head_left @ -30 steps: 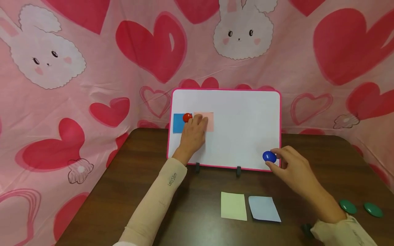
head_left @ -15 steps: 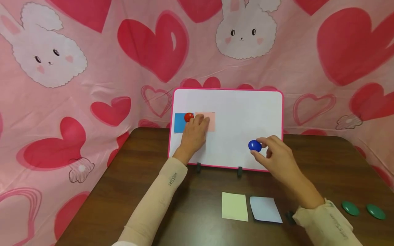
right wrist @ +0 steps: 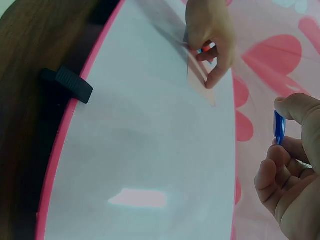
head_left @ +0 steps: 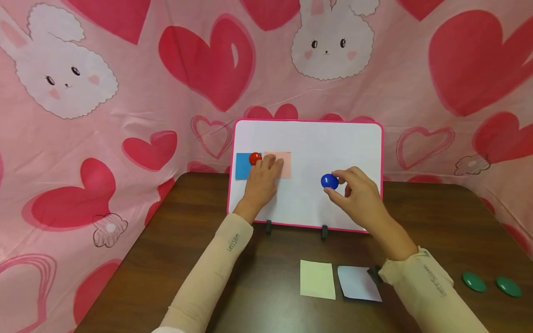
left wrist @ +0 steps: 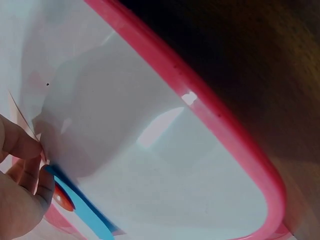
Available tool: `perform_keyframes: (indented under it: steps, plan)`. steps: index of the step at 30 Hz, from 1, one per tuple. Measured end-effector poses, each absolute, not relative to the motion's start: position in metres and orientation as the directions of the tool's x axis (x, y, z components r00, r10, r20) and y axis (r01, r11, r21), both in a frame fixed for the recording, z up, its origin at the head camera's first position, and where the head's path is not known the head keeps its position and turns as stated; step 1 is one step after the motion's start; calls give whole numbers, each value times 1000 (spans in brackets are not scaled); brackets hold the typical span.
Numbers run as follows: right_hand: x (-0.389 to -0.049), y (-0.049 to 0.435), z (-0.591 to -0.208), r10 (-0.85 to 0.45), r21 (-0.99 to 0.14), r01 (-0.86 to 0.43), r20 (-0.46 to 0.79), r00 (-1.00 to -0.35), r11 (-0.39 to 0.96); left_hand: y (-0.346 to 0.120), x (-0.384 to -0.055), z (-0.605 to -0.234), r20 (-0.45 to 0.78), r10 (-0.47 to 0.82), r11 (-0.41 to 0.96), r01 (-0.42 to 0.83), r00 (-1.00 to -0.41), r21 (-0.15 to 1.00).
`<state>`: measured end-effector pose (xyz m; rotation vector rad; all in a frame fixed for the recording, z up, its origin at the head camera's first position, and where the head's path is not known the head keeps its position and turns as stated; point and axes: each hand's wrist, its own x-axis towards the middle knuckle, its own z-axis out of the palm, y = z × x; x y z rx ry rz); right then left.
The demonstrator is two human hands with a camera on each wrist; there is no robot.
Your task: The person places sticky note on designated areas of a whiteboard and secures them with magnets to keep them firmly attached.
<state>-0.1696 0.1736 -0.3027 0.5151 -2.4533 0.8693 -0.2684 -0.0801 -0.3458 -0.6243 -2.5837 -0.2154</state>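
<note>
My left hand (head_left: 263,181) presses its fingertips on a pink sticky note (head_left: 285,165) at the left of the whiteboard (head_left: 308,203). Beside it, a blue sticky note (head_left: 243,167) lies flat under a round red magnet (head_left: 255,158); my fingers partly cover both notes. In the left wrist view, thumb and fingertips are right at the edge of the pink note (left wrist: 19,116). My right hand (head_left: 359,198) pinches a round blue magnet (head_left: 329,181) by its edge between thumb and index finger. The right wrist view shows this magnet (right wrist: 279,128) edge-on, held out in front of the board.
A yellow-green sticky note (head_left: 317,280) and a pale blue one (head_left: 357,286) lie on the dark wooden table (head_left: 183,249). Two green magnets (head_left: 474,281) rest at the right. Black feet (head_left: 324,232) prop the pink-framed board up. Behind hangs a pink heart-patterned cloth (head_left: 266,69).
My right hand has carried the blue magnet up and left, from the board's lower right corner toward its middle. My left hand has stayed on the pink note.
</note>
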Motion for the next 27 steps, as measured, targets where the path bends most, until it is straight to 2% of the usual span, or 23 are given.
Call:
perform_keyframes:
  steps: [14, 27]
  plan:
    - [-192, 150, -297, -182, -518, -460, 499, -847, 721, -83, -269, -347, 470, 387, 902, 432, -794, -13]
    - [-210, 124, -291, -197, -453, -537, 604, -772, 712, -81, -268, -346, 469, 381, 909, 414, -797, -35]
